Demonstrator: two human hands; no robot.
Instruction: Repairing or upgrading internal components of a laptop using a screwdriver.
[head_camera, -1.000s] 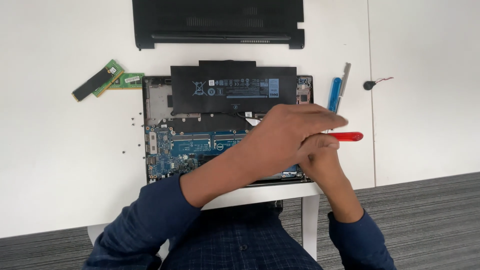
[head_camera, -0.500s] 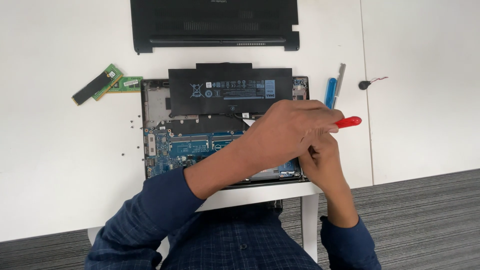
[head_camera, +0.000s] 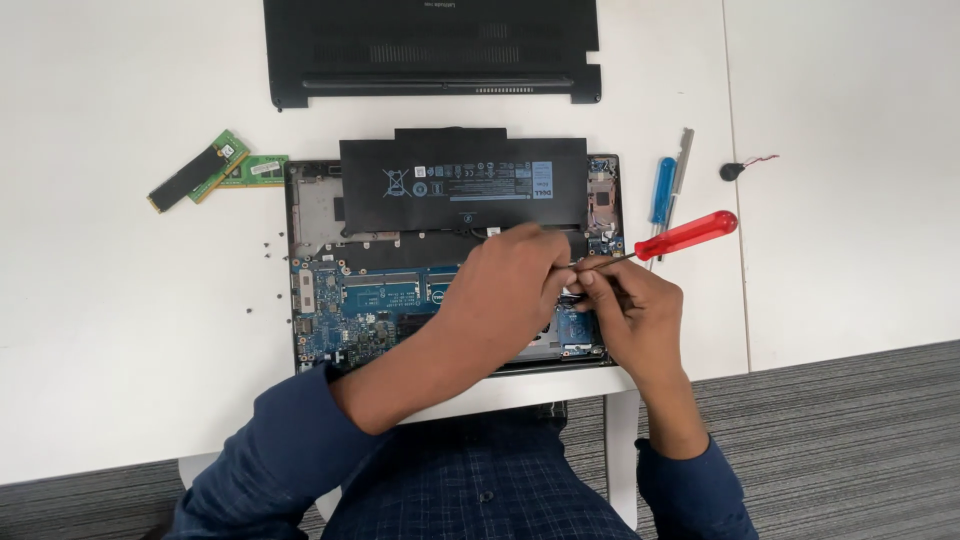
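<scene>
A person in dark blue sleeves works over an opened laptop (head_camera: 330, 300) lying on a white bench (head_camera: 120, 330), its blue circuit board and long black battery (head_camera: 463, 183) exposed. The right hand (head_camera: 630, 310) grips a red-handled screwdriver (head_camera: 685, 234), tip angled down toward the board. The left hand (head_camera: 510, 290) curls over the same spot, fingers bunched; what they pinch cannot be told. Nearby lie the removed black bottom cover (head_camera: 430, 50), two memory modules (head_camera: 215, 170), loose screws (head_camera: 268, 250) and a blue-handled tool (head_camera: 662, 188).
</scene>
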